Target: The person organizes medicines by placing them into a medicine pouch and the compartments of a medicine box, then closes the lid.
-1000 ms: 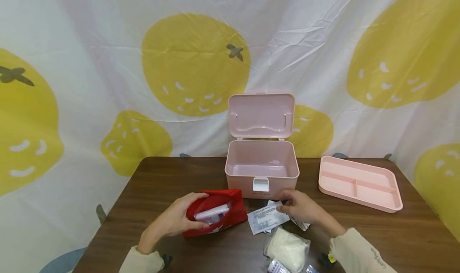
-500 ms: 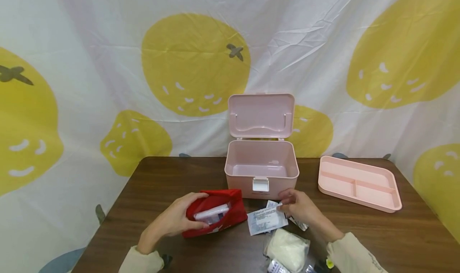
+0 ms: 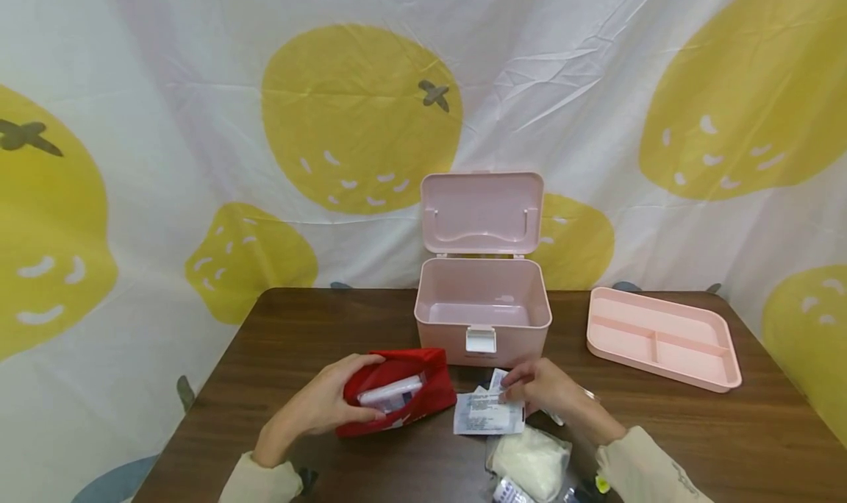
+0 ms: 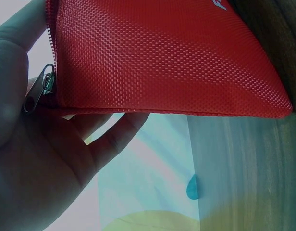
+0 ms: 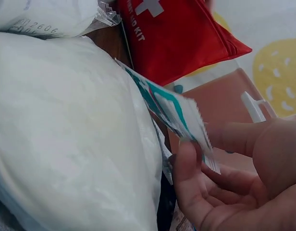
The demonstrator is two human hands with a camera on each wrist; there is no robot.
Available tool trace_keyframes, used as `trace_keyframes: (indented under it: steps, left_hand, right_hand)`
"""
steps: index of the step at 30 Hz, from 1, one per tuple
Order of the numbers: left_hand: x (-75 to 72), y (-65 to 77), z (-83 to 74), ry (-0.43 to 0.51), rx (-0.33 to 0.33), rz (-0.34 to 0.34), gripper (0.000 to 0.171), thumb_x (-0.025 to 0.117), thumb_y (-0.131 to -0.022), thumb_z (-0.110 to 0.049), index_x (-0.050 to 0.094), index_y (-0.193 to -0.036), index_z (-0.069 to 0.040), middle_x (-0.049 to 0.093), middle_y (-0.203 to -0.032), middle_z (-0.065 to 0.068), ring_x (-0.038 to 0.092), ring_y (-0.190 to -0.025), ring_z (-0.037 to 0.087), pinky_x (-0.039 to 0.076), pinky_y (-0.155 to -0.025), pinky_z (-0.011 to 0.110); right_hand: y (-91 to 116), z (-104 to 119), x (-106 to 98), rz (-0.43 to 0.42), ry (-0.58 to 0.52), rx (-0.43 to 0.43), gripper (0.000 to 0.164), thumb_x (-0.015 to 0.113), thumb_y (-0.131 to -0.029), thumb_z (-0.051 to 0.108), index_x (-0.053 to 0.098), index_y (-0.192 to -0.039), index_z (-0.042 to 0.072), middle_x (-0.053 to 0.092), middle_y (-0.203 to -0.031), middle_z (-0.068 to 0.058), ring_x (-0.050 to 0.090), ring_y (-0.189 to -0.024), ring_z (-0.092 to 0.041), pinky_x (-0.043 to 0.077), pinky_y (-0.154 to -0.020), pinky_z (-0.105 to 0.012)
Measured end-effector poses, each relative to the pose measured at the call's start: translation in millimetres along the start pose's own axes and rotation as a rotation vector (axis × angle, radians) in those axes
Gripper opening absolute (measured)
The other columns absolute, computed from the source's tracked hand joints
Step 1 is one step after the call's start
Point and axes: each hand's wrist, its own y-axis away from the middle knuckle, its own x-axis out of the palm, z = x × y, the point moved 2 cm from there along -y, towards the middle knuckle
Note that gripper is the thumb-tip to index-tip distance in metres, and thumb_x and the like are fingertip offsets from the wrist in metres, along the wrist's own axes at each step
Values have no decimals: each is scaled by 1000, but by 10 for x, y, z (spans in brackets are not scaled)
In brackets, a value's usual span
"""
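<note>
My left hand [image 3: 324, 396] grips a red pouch [image 3: 435, 385] by its unzipped opening, fingers behind and thumb in front; a white wrapped packet [image 3: 390, 395] shows inside. In the left wrist view the metal zipper pull [image 4: 40, 89] hangs near the palm. My right hand [image 3: 545, 387] pinches a flat printed sachet [image 3: 488, 417] between thumb and fingers, in front of the pink box. White and teal print shows on the sachet [image 5: 174, 108] in the right wrist view. Other packets [image 3: 499, 378] lie behind it, partly hidden by the hand.
An open pink box [image 3: 443, 341] with raised lid [image 3: 481, 212] stands behind the hands. To the right lies a pink divided tray [image 3: 668, 373]. A plastic-wrapped cream-white bundle [image 3: 532, 462] and a small white bottle [image 3: 511, 492] are near the front of the brown table [image 3: 317, 326].
My right hand has shifted slightly left and toward me, and the sachet has turned from slanted to nearly level. My left hand and the pouch have stayed in place.
</note>
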Motion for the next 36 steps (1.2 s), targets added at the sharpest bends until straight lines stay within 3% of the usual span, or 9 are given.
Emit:
trace_keyframes:
  steps: [13, 19, 23, 29, 36]
  left_hand:
    - [1, -3, 10, 27, -38, 11, 72, 84, -79, -35, 50, -139, -13, 57, -129, 3, 56, -111, 21, 55, -89, 38]
    - [0, -2, 8, 32, -42, 14, 72, 84, -79, -35, 50, -139, -13, 57, -129, 3, 56, -111, 21, 54, -90, 39]
    - [3, -2, 13, 37, -44, 17, 72, 84, -79, -35, 50, -139, -14, 57, -129, 2, 56, -111, 20, 54, -90, 39]
    - [-2, 5, 26, 28, -28, 1, 72, 84, -78, -36, 51, -138, -14, 58, -129, 2, 56, -111, 20, 54, -90, 38]
    - [-6, 8, 21, 39, -35, 4, 71, 84, -79, -35, 51, -138, -14, 58, -128, 2, 56, -111, 20, 54, -89, 37]
  right_hand:
    - [56, 74, -5, 111, 87, -46, 24, 72, -80, -1, 71, -102, -9, 71, -83, -8, 60, -66, -11, 51, -54, -28]
    - [72, 71, -70, 146, 56, -39, 28, 69, -83, 0, 68, -108, -12, 71, -87, -9, 62, -67, -13, 53, -54, -29]
    - [114, 140, -132, 110, 46, -30, 27, 70, -82, 2, 69, -107, -9, 69, -83, -4, 58, -66, -11, 51, -53, -28]
    - [145, 244, -223, 81, -26, -51, 28, 70, -83, 3, 65, -107, -9, 69, -82, -2, 58, -67, -10, 49, -54, -25]
    - [184, 365, -272, 116, -96, -100, 26, 68, -84, 4, 63, -106, -10, 70, -81, 1, 61, -67, -8, 51, -56, -25]
